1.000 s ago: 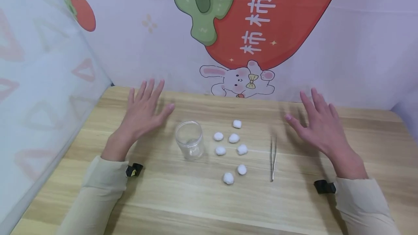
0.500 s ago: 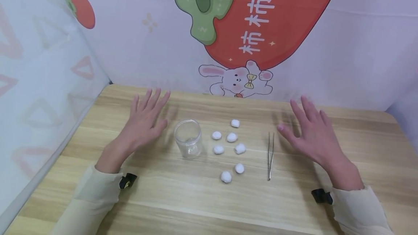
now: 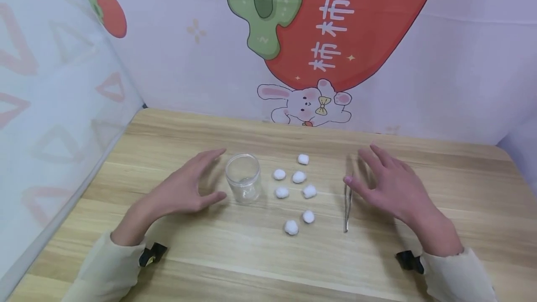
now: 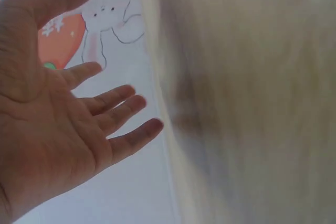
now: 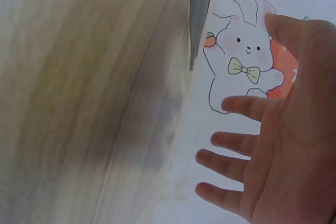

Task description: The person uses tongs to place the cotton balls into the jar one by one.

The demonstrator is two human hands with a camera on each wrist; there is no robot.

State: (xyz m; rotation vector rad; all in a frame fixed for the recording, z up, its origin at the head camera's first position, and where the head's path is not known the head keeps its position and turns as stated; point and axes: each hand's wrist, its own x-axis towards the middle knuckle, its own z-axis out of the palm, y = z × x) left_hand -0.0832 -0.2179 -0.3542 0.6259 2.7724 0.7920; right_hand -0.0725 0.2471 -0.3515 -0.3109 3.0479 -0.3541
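My left hand is beside a clear, uncovered jar, thumb and fingers spread apart with the gap facing the jar. Nothing is in its palm, as the left wrist view of the hand shows. To the right, my right hand hovers by a pair of metal tweezers, its thumb overlapping their upper end in the head view. In the right wrist view the tweezers appear at the top, apart from the bare palm. Several white cotton balls lie between jar and tweezers.
The wooden table ends at a printed cloth backdrop along its far side. Another cloth wall borders the left edge. A black camera mount sits at the left wrist, and another black mount at the right.
Both hands have come down and nearer from the far side of the table. The left has turned with its thumb and fingers towards the jar; the right has moved left to the tweezers.
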